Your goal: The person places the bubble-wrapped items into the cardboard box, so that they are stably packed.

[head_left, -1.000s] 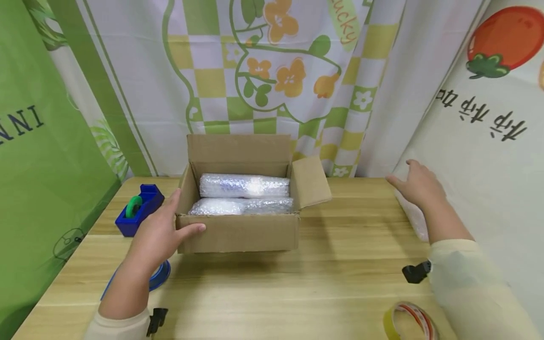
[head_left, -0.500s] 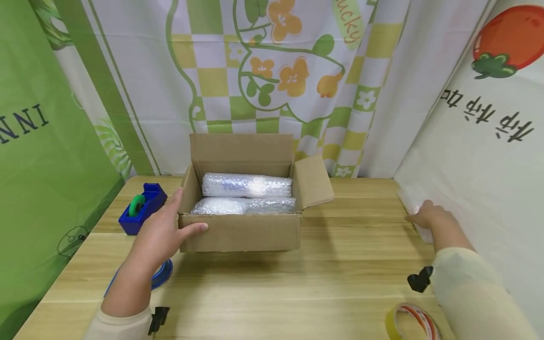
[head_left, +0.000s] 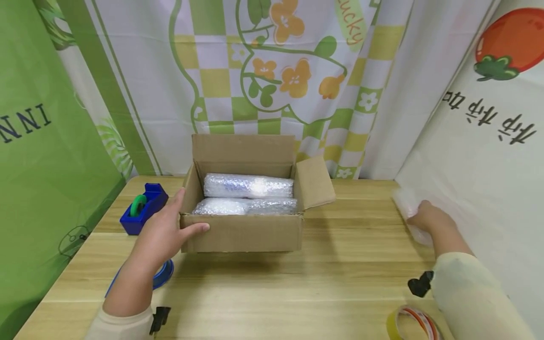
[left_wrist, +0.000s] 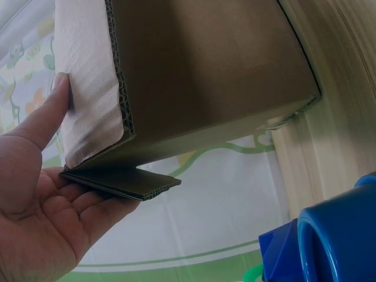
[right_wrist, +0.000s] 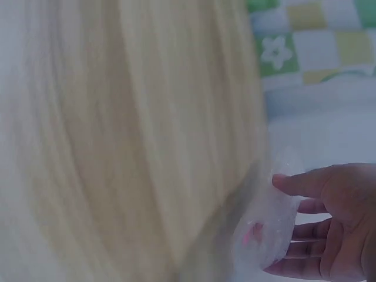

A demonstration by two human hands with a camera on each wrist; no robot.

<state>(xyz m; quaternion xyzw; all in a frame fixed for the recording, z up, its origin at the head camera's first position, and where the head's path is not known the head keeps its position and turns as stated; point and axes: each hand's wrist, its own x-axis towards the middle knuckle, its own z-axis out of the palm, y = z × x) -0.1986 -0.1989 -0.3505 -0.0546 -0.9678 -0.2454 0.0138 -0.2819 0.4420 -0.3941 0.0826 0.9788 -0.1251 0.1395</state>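
Note:
A cardboard box point(head_left: 242, 233) stands with its top flaps up, holding two bubble-wrapped bundles point(head_left: 248, 185) laid side by side. My left hand point(head_left: 159, 236) grips the box at its near left corner. In the left wrist view, the thumb presses one flap point(left_wrist: 88, 88) while the fingers lie under a second flap point(left_wrist: 120, 182). At the table's right edge, my right hand point(head_left: 435, 224) holds another bubble-wrapped piece point(right_wrist: 267, 226) between thumb and fingers. A bit of pink shows through its wrap; what is inside cannot be made out.
A blue tape dispenser point(head_left: 157, 200) with a green roll point(head_left: 138, 206) sits left of the box. A blue ring-shaped object point(head_left: 163, 274) lies partly behind the left forearm. A yellow tape roll point(head_left: 393, 323) lies near the front right. Printed curtains point(head_left: 374, 61) border the table point(head_left: 340, 283).
My right hand has come down onto the bubble-wrapped piece at the right, taken hold of it and shifted it slightly. My left hand keeps its grip on the box.

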